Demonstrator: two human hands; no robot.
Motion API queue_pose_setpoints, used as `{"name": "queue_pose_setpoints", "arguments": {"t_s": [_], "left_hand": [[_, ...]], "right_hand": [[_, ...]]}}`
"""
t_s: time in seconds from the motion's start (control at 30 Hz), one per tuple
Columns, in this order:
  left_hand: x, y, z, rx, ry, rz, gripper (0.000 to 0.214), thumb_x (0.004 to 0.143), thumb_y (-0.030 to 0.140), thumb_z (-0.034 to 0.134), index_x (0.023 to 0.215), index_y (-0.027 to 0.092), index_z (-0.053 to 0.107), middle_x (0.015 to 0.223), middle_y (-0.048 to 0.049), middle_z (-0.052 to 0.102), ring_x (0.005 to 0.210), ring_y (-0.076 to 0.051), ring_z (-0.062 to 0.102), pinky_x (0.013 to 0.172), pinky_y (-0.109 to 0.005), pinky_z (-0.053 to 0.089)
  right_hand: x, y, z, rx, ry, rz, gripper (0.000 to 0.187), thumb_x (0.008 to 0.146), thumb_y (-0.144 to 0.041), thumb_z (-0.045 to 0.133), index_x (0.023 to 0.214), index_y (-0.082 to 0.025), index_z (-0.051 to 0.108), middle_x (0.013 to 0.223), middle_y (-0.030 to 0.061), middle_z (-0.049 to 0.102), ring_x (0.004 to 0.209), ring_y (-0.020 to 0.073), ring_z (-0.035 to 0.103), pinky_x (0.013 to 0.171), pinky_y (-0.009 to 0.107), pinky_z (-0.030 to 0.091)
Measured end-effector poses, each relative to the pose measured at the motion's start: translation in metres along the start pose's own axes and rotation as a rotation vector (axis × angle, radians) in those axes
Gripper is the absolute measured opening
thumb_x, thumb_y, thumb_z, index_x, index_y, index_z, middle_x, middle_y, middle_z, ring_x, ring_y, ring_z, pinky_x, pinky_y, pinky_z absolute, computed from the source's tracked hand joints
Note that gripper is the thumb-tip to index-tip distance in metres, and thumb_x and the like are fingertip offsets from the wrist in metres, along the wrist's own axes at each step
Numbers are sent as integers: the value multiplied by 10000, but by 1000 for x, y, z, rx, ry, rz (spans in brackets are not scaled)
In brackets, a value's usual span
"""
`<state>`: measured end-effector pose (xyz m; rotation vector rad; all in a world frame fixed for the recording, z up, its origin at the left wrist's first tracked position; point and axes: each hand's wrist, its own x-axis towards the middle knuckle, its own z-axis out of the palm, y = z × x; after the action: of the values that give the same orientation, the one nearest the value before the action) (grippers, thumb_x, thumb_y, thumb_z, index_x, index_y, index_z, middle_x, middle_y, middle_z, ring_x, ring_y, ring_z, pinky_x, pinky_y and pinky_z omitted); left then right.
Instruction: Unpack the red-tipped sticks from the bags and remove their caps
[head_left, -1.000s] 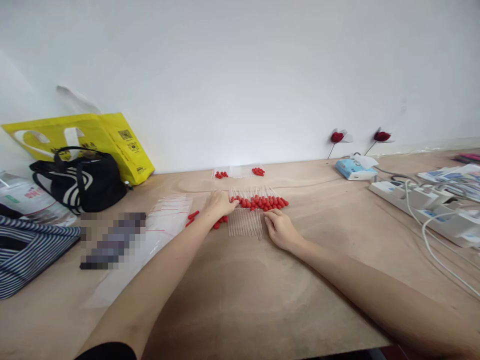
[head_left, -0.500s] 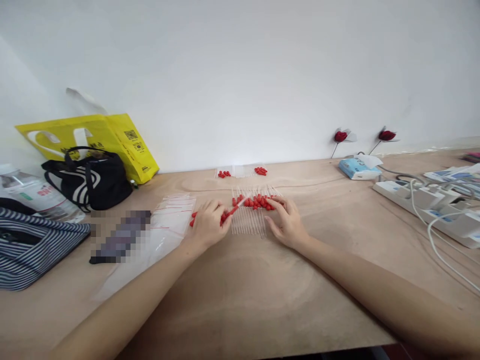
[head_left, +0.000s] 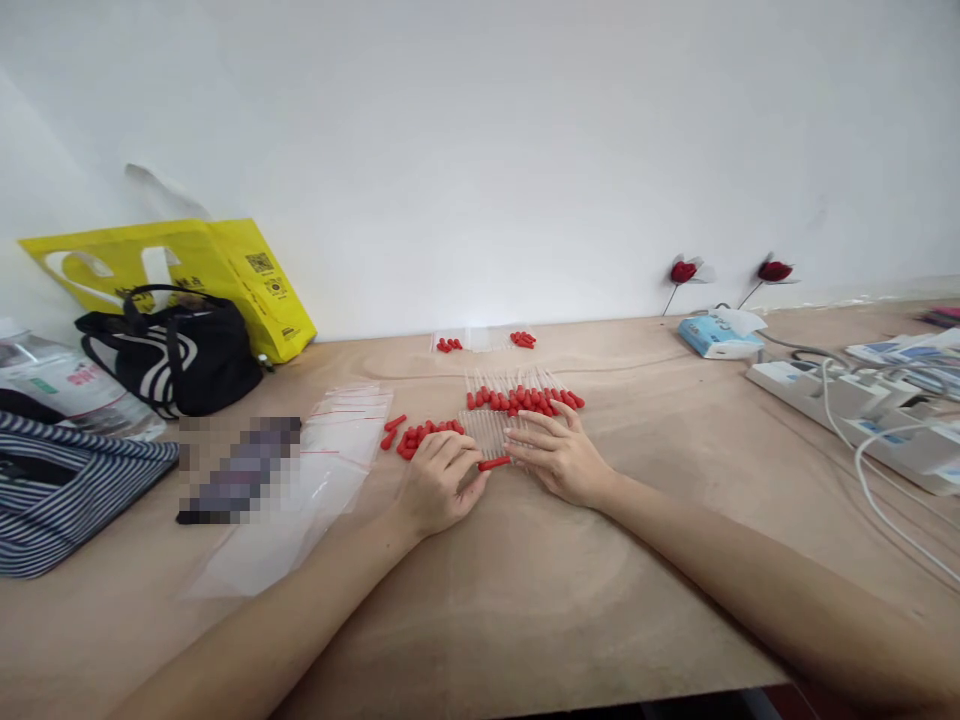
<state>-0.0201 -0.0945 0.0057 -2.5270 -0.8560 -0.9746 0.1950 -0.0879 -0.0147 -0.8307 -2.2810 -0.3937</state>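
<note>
My left hand [head_left: 444,482] pinches a red rubber dropper bulb [head_left: 493,463] that lies level between my hands. Close against its right end are the bent fingers of my right hand [head_left: 561,456]; whatever they pinch is hidden behind them. Under and beside my right fingers lies a row of clear glass dropper tubes [head_left: 480,430]. Beyond that row, several droppers with red bulbs [head_left: 517,400] rest with their glass ends pointing away. A pile of loose red bulbs [head_left: 424,435] lies just past my left hand.
Clear plastic zip bags [head_left: 330,470] lie at left beside a blurred dark item [head_left: 244,475]. Two more red heaps rest on a small bag [head_left: 480,340] by the wall. A black bag [head_left: 180,360], yellow bag [head_left: 277,290], tissue pack [head_left: 720,335] and power strip [head_left: 847,410] stand around.
My left hand has moved right and nearer me, uncovering the loose bulbs; the red bulb it holds now lies level. My right hand has shifted left and nearer me, to the bulb's end.
</note>
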Motion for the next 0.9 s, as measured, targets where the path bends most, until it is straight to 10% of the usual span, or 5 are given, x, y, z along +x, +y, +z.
{"name": "queue_pose_setpoints", "arguments": {"t_s": [0.9], "left_hand": [[3, 5, 4, -84, -154, 25, 195, 833, 146, 425, 869, 191, 611, 989, -29, 657, 1079, -198, 515, 962, -452, 321]], "right_hand": [[-3, -5, -2, 112, 49, -86, 209, 828, -175, 448, 971, -230, 591, 813, -3, 694, 1027, 179, 536, 992, 483, 246]]}}
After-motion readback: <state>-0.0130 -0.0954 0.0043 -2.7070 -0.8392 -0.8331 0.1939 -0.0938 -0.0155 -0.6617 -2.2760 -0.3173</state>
